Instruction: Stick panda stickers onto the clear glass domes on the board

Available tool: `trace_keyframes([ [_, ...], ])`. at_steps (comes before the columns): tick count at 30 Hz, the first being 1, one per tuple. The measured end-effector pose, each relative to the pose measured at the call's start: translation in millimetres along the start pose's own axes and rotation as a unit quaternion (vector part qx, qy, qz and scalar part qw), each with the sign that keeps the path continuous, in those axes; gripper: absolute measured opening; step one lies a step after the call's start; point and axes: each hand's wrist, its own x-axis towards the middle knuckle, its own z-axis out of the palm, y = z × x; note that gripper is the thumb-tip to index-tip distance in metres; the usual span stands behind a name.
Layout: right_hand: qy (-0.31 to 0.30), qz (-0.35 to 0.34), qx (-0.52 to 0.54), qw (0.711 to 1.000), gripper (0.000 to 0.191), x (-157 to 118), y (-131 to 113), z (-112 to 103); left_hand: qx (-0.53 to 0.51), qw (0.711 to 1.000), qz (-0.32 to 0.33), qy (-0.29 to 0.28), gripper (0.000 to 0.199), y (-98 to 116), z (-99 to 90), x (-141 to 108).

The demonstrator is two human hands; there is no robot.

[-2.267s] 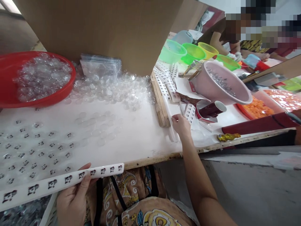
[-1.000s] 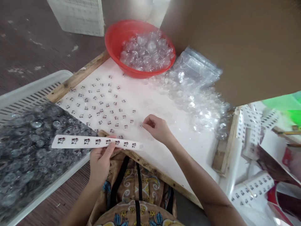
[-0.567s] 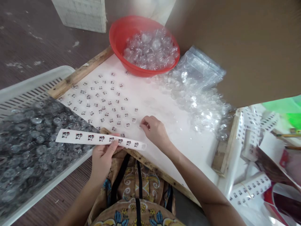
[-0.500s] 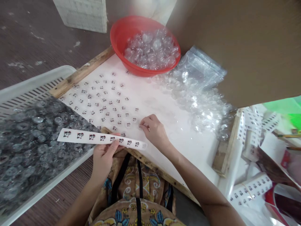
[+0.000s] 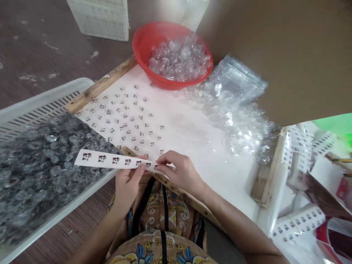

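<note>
My left hand (image 5: 128, 187) pinches a white strip of panda stickers (image 5: 95, 158) near its middle, thumb on top. The strip slants across the board's near edge, its left end over a crate of clear round pieces. At its right end, my right hand (image 5: 178, 172) has thumb and index finger closed on the strip, partly hiding the last stickers. Beyond both hands, many small panda stickers (image 5: 127, 124), seemingly on clear round pieces, are spread over the left part of the white board (image 5: 187, 135).
A red basin (image 5: 143, 44) of clear domed pieces stands at the board's far edge. Loose clear pieces (image 5: 244, 128) and plastic bags (image 5: 239, 80) lie to its right. A white crate (image 5: 41, 93) is at left. Rolled sticker strips (image 5: 299, 223) lie at far right, beyond a wooden edge (image 5: 275, 165).
My right hand has moved back from the board to the strip's right end and now pinches there. One more panda sticker shows on the board near that hand. The view has shifted slightly.
</note>
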Motion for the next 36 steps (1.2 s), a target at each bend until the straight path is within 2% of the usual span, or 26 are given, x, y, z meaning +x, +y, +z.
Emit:
trace_keyframes([
  [3,0.054,-0.061,-0.062,0.995,0.008,-9.1,-6.1,9.2,0.006,1.000,0.007,0.001,0.032,-0.2,3.1,0.7],
  [6,0.080,-0.076,-0.031,0.993,0.010,-7.4,-2.6,5.2,-0.009,1.000,-0.002,0.008,0.032,-5.6,4.0,3.2],
  [8,0.112,-0.027,0.027,0.993,0.008,1.1,6.8,-7.4,-0.023,1.000,-0.003,0.013,0.032,-9.4,3.7,5.2],
  [11,0.160,0.108,0.060,0.979,0.007,18.6,30.4,-31.2,-0.030,0.999,0.000,0.011,0.031,-11.8,3.2,7.6],
  [14,0.121,0.201,0.044,0.971,0.008,31.8,53.8,-45.6,-0.024,1.000,0.001,0.005,0.029,-10.5,3.2,8.6],
  [17,0.078,0.218,0.007,0.973,0.006,37.3,65.6,-45.7,-0.018,1.000,0.003,0.002,0.027,-9.6,3.3,8.9],
  [21,0.061,0.209,-0.051,0.975,0.003,38.9,65.9,-34.9,-0.012,1.000,0.006,0.003,0.028,-10.2,2.9,9.3],
  [26,0.070,0.140,-0.159,0.975,0.010,37.0,61.2,-19.3,-0.005,1.000,-0.004,0.002,0.031,-8.4,3.5,9.2],
  [33,0.078,0.117,-0.139,0.980,0.023,29.9,51.2,-13.3,-0.025,1.000,-0.009,-0.012,0.030,-11.8,1.1,4.6],
  [36,0.073,0.066,-0.086,0.991,0.015,23.3,31.7,-11.7,-0.013,1.000,-0.009,-0.015,0.032,-13.2,1.1,3.1],
])
